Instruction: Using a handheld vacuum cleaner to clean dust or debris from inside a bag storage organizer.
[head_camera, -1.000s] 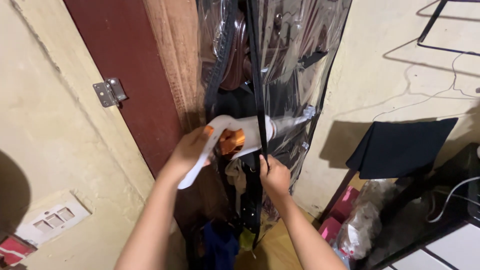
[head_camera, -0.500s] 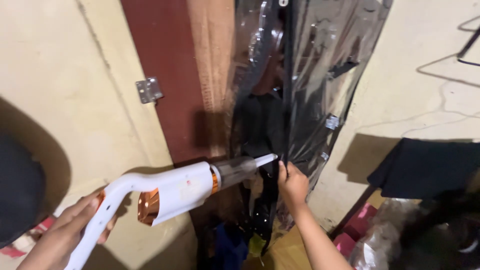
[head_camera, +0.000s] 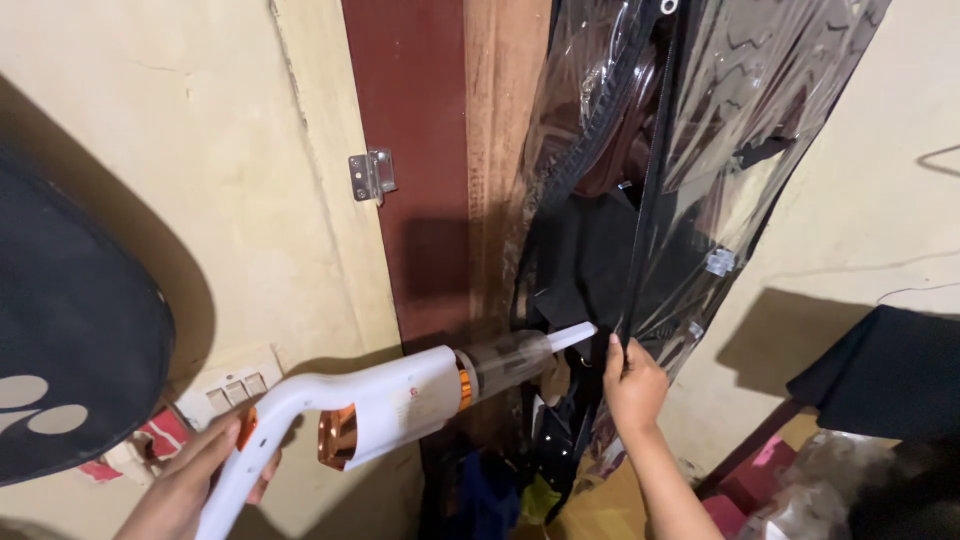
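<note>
Your left hand (head_camera: 205, 478) wraps the handle of a white handheld vacuum (head_camera: 380, 408) with copper-orange trim, its grip closed around that handle low at the frame's bottom left; the vacuum angles up to the right, and its clear nozzle (head_camera: 530, 350) reaches the opening of the transparent plastic garment cover (head_camera: 740, 130); your right hand (head_camera: 632, 385) pinches the cover's black zipper edge (head_camera: 650, 200) just beside the nozzle tip, its grip narrow on that strip; dark clothes (head_camera: 585, 260) hang inside the cover; behind it stand a dark red door (head_camera: 410, 170) with a metal hinge (head_camera: 371, 176) and a wall switch plate (head_camera: 228, 385) near the vacuum's handle.
</note>
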